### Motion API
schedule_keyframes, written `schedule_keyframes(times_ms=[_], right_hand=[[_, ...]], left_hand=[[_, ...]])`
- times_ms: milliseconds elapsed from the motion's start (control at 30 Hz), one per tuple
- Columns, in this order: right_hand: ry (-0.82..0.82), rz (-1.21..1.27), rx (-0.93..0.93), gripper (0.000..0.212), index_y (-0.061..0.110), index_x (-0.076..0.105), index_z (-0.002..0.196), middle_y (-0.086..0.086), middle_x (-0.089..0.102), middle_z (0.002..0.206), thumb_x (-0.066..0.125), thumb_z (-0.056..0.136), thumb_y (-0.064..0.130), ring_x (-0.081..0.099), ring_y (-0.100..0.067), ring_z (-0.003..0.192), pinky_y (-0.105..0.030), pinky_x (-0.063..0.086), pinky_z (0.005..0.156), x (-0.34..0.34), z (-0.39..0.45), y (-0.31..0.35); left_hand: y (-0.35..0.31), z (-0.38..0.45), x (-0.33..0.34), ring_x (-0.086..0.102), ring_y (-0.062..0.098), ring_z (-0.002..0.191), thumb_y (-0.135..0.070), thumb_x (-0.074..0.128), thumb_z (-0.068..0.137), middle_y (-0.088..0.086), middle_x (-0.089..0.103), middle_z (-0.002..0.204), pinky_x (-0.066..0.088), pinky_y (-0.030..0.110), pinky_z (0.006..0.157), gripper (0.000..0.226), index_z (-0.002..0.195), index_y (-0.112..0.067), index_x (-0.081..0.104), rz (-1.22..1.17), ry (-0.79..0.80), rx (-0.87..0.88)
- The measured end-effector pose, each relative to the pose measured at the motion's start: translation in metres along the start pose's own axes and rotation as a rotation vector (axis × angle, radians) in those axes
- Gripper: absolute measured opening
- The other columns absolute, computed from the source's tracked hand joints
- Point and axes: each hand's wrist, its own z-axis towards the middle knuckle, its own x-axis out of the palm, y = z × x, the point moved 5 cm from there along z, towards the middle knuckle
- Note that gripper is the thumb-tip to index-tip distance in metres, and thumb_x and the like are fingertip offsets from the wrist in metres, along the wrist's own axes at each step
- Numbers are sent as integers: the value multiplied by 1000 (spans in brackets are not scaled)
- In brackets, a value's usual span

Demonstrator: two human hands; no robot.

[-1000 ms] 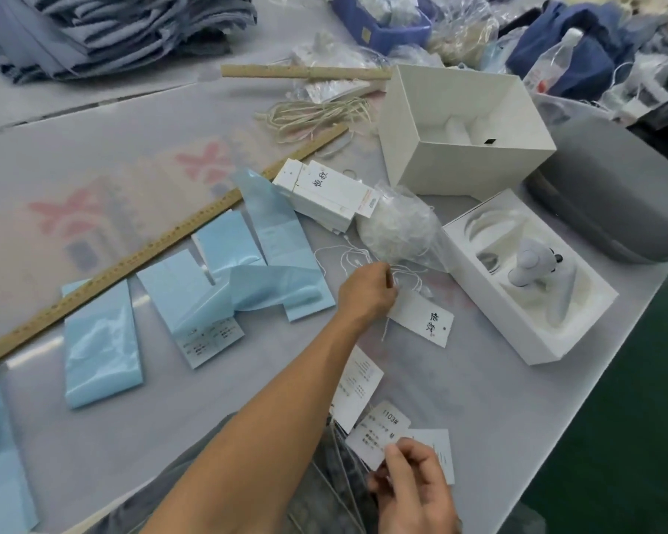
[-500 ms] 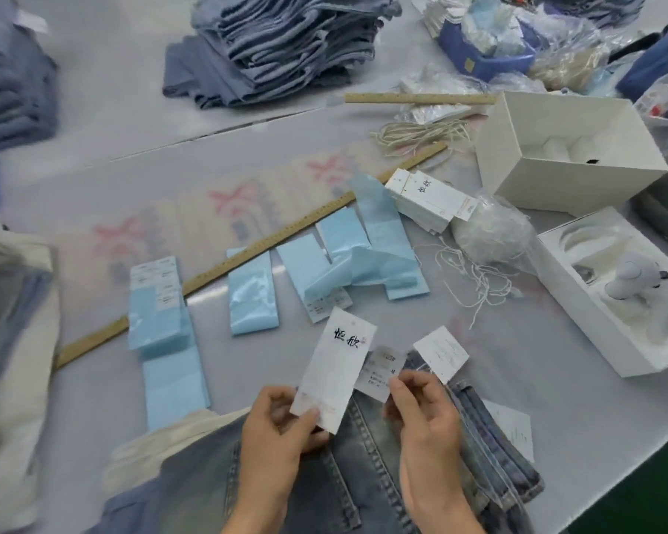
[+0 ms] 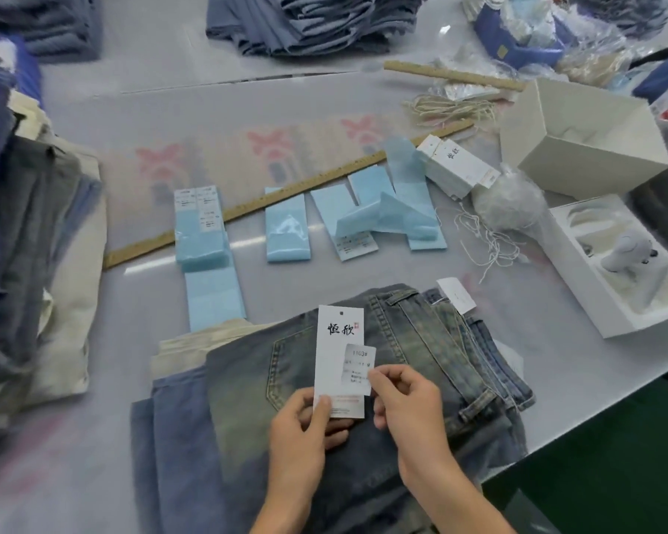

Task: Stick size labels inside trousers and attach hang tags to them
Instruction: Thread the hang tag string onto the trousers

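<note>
A pair of washed blue jeans [image 3: 413, 341] lies folded at the table's near edge. My left hand [image 3: 305, 425] pinches the lower end of a long white hang tag [image 3: 334, 352] with black characters, held upright over the jeans. My right hand [image 3: 405, 395] pinches a small printed size label [image 3: 357, 366] that lies against the tag's right side. A second small white tag [image 3: 456, 294] rests on the jeans' waistband at the far right.
Light blue label backing strips [image 3: 286, 225] lie in a row by a long wooden ruler [image 3: 247, 210]. A stack of hang tags [image 3: 454, 167], loose white strings [image 3: 486, 244], two white boxes [image 3: 583, 144], and stacks of folded trousers [image 3: 31, 244] surround the work spot.
My left hand came back from the strings to the jeans with a hang tag. The tag now stands upright and my right hand has brought the size label against it.
</note>
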Motion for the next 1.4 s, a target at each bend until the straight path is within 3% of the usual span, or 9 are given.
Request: schedule_keyframes(times_ms=[400,467,600,700,833,933,1133,1267,1400], right_hand=[[29,21,-3,6,5,72,88,5,66,61,70,93,7,51,-1,46,-16,37,42,12,1,1],[52,180,-17,6,5,70,89,-2,60,64,72,91,10,45,-7,49,-20,33,41,5,-5,7],[320,337,-106,24,4,68,90,-18,57,76,82,81,21,42,-11,49,-19,32,40,-19,-25,25],[424,317,-8,35,-2,64,84,-17,43,63,87,72,20,34,-12,42,-24,19,40,-31,-34,19],[441,335,79,25,-4,61,77,-7,33,54,79,65,10,23,-8,40,-23,12,45,-27,-35,10],[402,263,54,21,-7,58,79,-10,38,58,78,73,-4,23,-8,40,-22,12,43,-26,-31,6],[356,-68,-83,14,8,68,73,-8,47,62,72,83,0,36,-9,46,-16,29,42,-28,-19,15],[349,-45,-134,9,10,67,75,-11,53,67,74,79,15,37,-9,47,-15,29,42,-36,-17,34],[342,107,-112,24,9,69,79,-13,51,65,88,71,20,31,-10,45,-22,20,44,-42,-15,45]], left_hand=[[1,5,-5,77,29,81,-5,55,103,12,79,92,63,31,64,20,114,-17,66,-14,120,31],[-1,3,-13,76,24,79,-7,64,99,4,79,92,61,29,65,23,104,-28,72,103,20,234],[-33,-11,-34,70,17,88,-15,69,94,-1,74,104,54,22,72,9,99,-22,73,479,-310,1062],[-43,-4,-49,64,24,87,-6,73,91,12,67,106,51,25,74,9,100,-9,71,578,-417,1236],[-49,8,-60,61,27,82,2,74,85,14,63,105,48,23,73,23,102,-12,68,585,-468,1235],[-53,11,-64,64,23,85,-8,71,93,9,66,100,48,19,80,7,98,-12,68,499,-469,1214],[-53,22,-73,62,7,86,1,69,86,2,69,93,48,14,72,9,89,-8,71,537,-478,1090],[-54,40,-93,66,11,69,-4,75,84,-14,69,79,54,34,59,36,86,-39,66,387,-576,556],[-52,49,-78,68,21,52,-11,72,93,-12,74,85,53,30,46,39,98,-48,64,190,-274,319]])
